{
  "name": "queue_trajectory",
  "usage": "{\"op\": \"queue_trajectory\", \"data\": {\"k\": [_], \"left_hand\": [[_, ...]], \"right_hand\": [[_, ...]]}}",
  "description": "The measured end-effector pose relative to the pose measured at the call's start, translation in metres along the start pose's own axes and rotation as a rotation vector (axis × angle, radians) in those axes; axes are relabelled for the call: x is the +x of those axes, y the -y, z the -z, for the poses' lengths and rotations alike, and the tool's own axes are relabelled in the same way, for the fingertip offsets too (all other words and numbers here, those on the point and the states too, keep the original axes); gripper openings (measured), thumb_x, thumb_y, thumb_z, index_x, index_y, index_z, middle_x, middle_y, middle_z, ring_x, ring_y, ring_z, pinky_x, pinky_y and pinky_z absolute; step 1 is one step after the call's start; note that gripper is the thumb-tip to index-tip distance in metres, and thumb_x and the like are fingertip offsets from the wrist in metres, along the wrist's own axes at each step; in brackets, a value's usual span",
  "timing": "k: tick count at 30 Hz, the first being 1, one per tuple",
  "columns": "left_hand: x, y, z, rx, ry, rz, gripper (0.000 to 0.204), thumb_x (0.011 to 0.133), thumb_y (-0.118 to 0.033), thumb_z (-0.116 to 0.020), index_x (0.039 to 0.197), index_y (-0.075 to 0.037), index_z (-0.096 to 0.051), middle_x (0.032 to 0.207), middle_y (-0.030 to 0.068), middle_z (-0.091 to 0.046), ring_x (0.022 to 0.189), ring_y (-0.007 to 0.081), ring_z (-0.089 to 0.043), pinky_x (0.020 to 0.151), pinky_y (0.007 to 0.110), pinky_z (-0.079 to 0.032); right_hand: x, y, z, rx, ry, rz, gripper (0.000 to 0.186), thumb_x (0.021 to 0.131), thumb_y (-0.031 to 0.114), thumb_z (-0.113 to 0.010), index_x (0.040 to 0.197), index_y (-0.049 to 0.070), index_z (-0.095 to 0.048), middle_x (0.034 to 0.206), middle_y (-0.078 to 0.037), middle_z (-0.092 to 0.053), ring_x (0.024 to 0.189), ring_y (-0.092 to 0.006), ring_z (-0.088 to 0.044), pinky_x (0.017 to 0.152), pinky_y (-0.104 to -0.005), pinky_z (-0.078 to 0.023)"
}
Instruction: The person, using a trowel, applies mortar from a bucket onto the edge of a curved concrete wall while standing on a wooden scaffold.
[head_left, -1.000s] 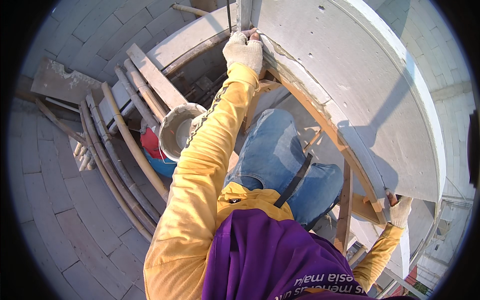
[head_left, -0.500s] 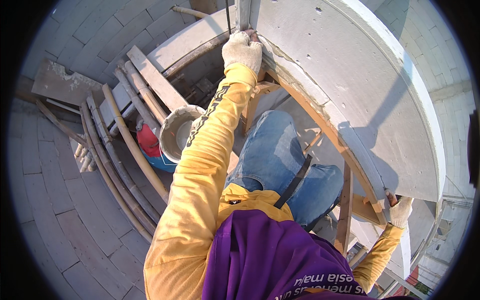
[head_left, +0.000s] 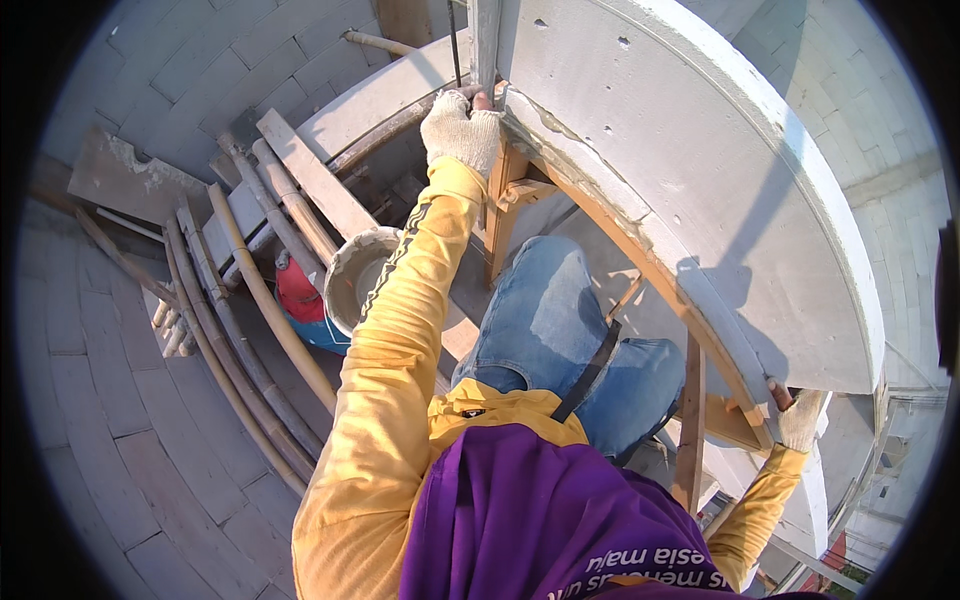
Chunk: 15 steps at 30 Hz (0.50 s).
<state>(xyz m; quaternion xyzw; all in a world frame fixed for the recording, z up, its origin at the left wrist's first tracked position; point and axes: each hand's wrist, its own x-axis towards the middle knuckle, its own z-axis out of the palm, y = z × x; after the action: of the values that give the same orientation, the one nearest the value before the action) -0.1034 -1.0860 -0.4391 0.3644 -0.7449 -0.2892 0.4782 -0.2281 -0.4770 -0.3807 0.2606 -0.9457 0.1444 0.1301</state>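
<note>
A large pale concrete panel (head_left: 660, 160) lies across the upper right, its long edge along a wooden frame (head_left: 640, 255) with rough mortar in the joint. My left hand (head_left: 462, 130), in a knitted glove with bare fingertips, is closed by the panel's upper-left corner, at the foot of a narrow grey upright (head_left: 485, 40). What its fingers grip is hidden. Farther right, my right hand (head_left: 799, 418) grips the panel's lower corner, thumb at the edge; its other fingers are mostly hidden.
Left of my knees stands a mortar-stained bucket (head_left: 358, 275), with a blue and red container (head_left: 310, 310) beside it. Bamboo poles (head_left: 255, 270) and boards (head_left: 315, 175) lie farther left. A wooden brace (head_left: 690, 430) stands by my right knee. Grey block walls (head_left: 180, 440) curve around.
My left hand has shifted slightly left and down, away from the panel's corner. The right hand stays at the lower corner, and the panel looks almost unmoved.
</note>
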Motion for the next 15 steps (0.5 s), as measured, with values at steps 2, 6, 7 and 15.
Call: {"op": "queue_trajectory", "data": {"k": [2, 6, 7, 15], "left_hand": [[0.007, 0.01, 0.009, -0.018, -0.084, -0.028, 0.025, 0.09, -0.021, -0.063, 0.103, -0.002, -0.072, 0.09, 0.0174, -0.07, 0.083, 0.0269, -0.07, 0.078, 0.036, -0.053], [0.04, 0.013, 0.029, -0.173, -0.179, 0.03, 0.028, 0.092, -0.02, -0.065, 0.108, 0.003, -0.067, 0.088, 0.0131, -0.071, 0.081, 0.0175, -0.07, 0.074, 0.028, -0.054], [0.052, 0.011, 0.033, -0.265, -0.175, 0.019, 0.031, 0.094, -0.019, -0.063, 0.111, 0.006, -0.065, 0.088, 0.012, -0.071, 0.083, 0.0168, -0.07, 0.075, 0.026, -0.054], [0.138, -0.035, 0.046, -0.807, 0.16, -0.071, 0.048, 0.094, -0.039, -0.062, 0.116, 0.004, -0.065, 0.106, 0.0123, -0.07, 0.099, 0.0191, -0.065, 0.089, 0.03, -0.047]], "right_hand": [[-0.001, -0.002, 0.0, 0.054, 0.048, -0.032, 0.08, 0.076, 0.037, -0.082, 0.135, -0.003, -0.047, 0.135, -0.029, -0.047, 0.126, -0.0451, -0.044, 0.108, -0.0449, -0.032], [0.0, -0.005, 0.005, -0.083, 0.09, -0.001, 0.075, 0.076, 0.038, -0.081, 0.13, -0.003, -0.05, 0.126, -0.028, -0.052, 0.12, -0.0442, -0.046, 0.107, -0.0452, -0.031], [0.0, -0.006, 0.006, -0.112, 0.092, 0.002, 0.072, 0.076, 0.037, -0.081, 0.128, -0.003, -0.051, 0.123, -0.027, -0.054, 0.117, -0.0436, -0.048, 0.106, -0.0455, -0.032], [-0.004, 0.009, 0.018, 0.017, 0.124, -0.058, 0.054, 0.078, 0.027, -0.078, 0.118, -0.002, -0.057, 0.109, -0.024, -0.062, 0.101, -0.039, -0.058, 0.09, -0.0467, -0.043]]}}
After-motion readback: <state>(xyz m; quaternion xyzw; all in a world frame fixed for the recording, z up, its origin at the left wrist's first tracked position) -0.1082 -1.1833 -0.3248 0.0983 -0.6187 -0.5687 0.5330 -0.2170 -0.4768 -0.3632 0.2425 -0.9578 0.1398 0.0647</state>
